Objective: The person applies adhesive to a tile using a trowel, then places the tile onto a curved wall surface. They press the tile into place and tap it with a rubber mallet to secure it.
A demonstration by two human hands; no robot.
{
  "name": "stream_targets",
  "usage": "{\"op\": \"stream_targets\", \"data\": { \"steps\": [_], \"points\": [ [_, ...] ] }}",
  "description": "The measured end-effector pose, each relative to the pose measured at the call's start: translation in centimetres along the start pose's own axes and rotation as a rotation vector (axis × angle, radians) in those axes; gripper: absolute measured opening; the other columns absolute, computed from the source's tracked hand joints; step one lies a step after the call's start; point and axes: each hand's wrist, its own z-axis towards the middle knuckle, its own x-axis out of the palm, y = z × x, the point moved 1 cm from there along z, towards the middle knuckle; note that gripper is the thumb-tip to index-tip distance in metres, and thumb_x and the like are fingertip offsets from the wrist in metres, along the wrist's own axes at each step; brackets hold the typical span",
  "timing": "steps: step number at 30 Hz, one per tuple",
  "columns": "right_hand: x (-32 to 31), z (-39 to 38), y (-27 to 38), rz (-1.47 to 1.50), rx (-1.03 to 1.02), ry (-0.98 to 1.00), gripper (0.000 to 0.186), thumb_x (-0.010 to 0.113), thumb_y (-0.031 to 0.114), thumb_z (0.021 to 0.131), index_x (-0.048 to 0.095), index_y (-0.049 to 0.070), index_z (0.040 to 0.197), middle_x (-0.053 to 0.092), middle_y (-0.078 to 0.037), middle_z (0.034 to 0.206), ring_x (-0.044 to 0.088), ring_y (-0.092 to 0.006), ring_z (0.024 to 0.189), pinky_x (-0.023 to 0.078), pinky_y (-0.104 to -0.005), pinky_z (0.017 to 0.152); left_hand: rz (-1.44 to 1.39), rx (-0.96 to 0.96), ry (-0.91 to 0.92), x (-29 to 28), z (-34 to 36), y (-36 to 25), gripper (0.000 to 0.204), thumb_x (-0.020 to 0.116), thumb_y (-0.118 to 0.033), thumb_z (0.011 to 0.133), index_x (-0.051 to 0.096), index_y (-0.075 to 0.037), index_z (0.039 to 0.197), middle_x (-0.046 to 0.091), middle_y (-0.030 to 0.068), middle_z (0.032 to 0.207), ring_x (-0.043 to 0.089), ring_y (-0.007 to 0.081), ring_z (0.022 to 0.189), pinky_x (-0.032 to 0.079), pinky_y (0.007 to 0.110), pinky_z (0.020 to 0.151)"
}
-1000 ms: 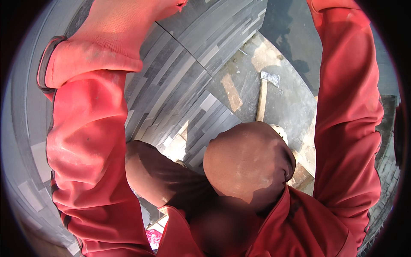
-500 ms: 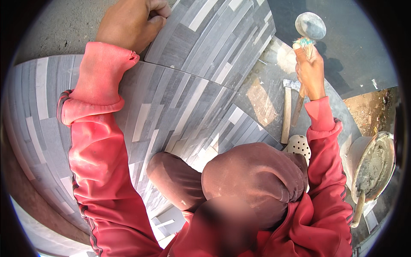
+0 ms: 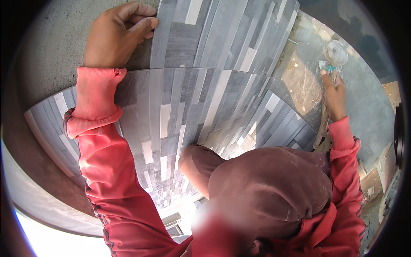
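Observation:
My left hand (image 3: 120, 32) is at the upper left, its curled fingers and thumb closed at the left edge of a grey, wood-striped tile (image 3: 222, 36). Below that tile a row of matching tiles (image 3: 188, 107) spreads out, with a seam between them. Off to the right, my right hand (image 3: 335, 92) is wrapped round the handle of a mallet (image 3: 336, 52). The mallet has a pale round head with teal wrapping beneath it, and is held away from the tiles. Its handle's lower end is hard to separate from a wooden handle behind my hand.
Rough grey mortar (image 3: 55, 47) covers the surface left of the upper tile. On the right lies a dusty grey slab (image 3: 368, 115) with a tan patch (image 3: 302, 79). My bent knees, in brown trousers (image 3: 269, 180), are close to the tiles. A pale bucket (image 3: 387, 169) is cut off at the right edge.
The view has shifted, so the tiles sit farther right. My right hand and the mallet appear lower and over the slab instead of the dark surface. My left hand stays at the tile's edge.

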Motion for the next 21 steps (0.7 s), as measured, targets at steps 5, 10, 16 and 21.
{"op": "stream_targets", "data": {
  "steps": [5, 10, 16, 21],
  "points": [
    [-1.2, 1.5, -0.5, 0.038, -0.039, -0.047, 0.032, 0.063, 0.028, 0.099, 0.06, 0.003, 0.118, 0.051, 0.008, 0.073, 0.037, -0.0015, 0.05, 0.031, -0.0232, 0.045, -0.188, 0.016, -0.094, 2.5, -0.1, -4.4, 0.008, 0.069, 0.001, 0.086, 0.074, 0.001, 0.092, 0.066, 0.0028, 0.074, 0.059, 0.0091, 0.065, 0.048, 0.026, 0.06],
    [-2.5, 2.8, 2.8, 0.143, 0.098, 0.129, 0.034, 0.064, 0.03, 0.098, 0.057, 0.004, 0.118, 0.05, 0.003, 0.075, 0.042, -0.0048, 0.051, 0.035, -0.024, 0.042, 0.043, 0.096, -0.066, 3.0, 2.3, -1.9, 0.028, 0.073, -0.009, 0.084, 0.073, -0.007, 0.112, 0.072, 0.0092, 0.081, 0.07, 0.0186, 0.077, 0.055, 0.031, 0.07],
    [-1.3, 6.8, 1.5, 0.296, 0.126, -0.065, 0.031, 0.057, 0.028, 0.102, 0.054, 0.005, 0.123, 0.049, 0.0, 0.073, 0.046, -0.0071, 0.052, 0.037, -0.0247, 0.041, 0.126, 0.075, -0.062, 3.4, 3.2, -2.8, 0.038, 0.072, -0.012, 0.088, 0.069, -0.01, 0.126, 0.072, 0.007, 0.089, 0.066, 0.0131, 0.076, 0.053, 0.027, 0.072],
    [-2.8, 13.8, 5.0, 0.127, -0.073, 0.005, 0.034, 0.055, 0.024, 0.102, 0.053, 0.005, 0.13, 0.058, -0.004, 0.079, 0.046, -0.0081, 0.051, 0.039, -0.026, 0.04, 0.165, 0.163, -0.128, 4.4, 3.6, -2.6, 0.038, 0.071, -0.012, 0.09, 0.068, -0.011, 0.128, 0.068, 0.0044, 0.095, 0.063, 0.0117, 0.083, 0.051, 0.027, 0.076]
  ]
}}
